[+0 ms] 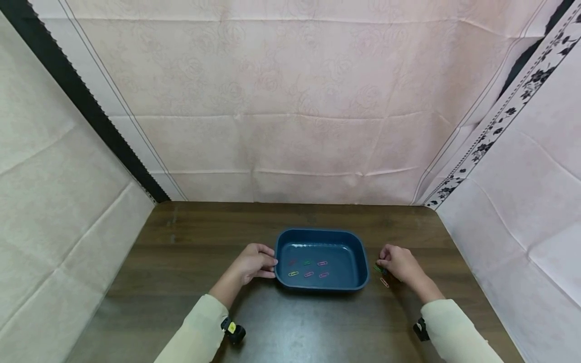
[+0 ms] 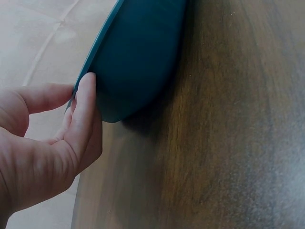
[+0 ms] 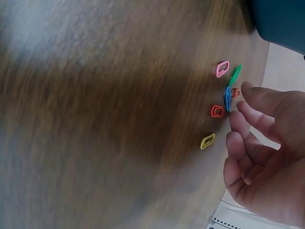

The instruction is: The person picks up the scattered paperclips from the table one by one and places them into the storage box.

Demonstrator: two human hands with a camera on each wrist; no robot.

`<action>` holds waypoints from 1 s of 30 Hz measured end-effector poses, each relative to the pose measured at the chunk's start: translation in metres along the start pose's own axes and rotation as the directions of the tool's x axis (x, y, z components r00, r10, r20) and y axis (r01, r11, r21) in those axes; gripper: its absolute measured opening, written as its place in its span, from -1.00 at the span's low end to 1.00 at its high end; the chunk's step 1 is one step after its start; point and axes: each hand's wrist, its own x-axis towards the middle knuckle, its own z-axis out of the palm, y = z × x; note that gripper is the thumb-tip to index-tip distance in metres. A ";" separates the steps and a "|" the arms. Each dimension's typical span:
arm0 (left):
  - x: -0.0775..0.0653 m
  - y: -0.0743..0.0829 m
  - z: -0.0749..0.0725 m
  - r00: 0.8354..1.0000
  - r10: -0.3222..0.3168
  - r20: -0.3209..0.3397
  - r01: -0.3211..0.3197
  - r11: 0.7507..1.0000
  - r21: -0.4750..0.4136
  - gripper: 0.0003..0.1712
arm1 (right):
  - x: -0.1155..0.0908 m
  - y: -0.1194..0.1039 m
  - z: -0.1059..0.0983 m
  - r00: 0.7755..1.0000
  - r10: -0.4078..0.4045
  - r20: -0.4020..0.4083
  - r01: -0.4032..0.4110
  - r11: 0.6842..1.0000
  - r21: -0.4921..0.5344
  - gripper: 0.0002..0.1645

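My left hand pinches the left rim of a blue plastic tray, thumb on one side and fingers on the other, as the left wrist view shows. Several colored paper clips lie in the tray, among them a yellow paper clip. Right of the tray, my right hand hovers low by loose paper clips on the table, fingers loosely bent and thumb apart. Closest to its fingertips are an orange paper clip and a blue paper clip. Around them lie green, pink, red and yellow paper clips.
The brown wooden table extends around the tray. Pale patterned cloth hangs beyond its far edge, with more cloth at both sides. Each wrist wears a dark camera, such as the left camera.
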 end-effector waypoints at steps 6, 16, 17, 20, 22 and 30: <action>-0.001 -0.001 0.001 1.000 -0.008 -0.002 0.008 1.000 0.000 -0.67 | 0.000 -0.003 0.002 0.998 0.049 0.032 -0.049 0.999 -0.017 -0.86; -0.001 -0.001 0.001 1.000 -0.001 -0.001 0.001 1.000 0.003 -0.68 | 0.000 -0.006 0.003 0.997 0.064 0.037 -0.061 0.996 -0.071 -0.90; -0.001 -0.001 0.001 1.000 -0.001 -0.001 0.001 1.000 0.003 -0.68 | 0.000 -0.007 0.002 0.997 0.063 0.035 -0.060 0.995 -0.074 -0.91; -0.001 -0.001 0.001 1.000 0.000 -0.001 0.000 1.000 0.004 -0.67 | 0.001 -0.008 0.002 0.997 0.066 0.029 -0.063 0.994 -0.085 -0.92; -0.001 -0.001 0.000 1.000 0.000 0.001 0.000 1.000 0.005 -0.67 | 0.001 -0.009 0.003 0.998 0.066 0.026 -0.063 0.994 -0.088 -0.92; 0.000 -0.001 0.000 1.000 0.005 0.001 -0.005 1.000 -0.001 -0.68 | 0.000 -0.011 0.002 0.998 0.063 0.018 -0.061 0.994 -0.095 -0.92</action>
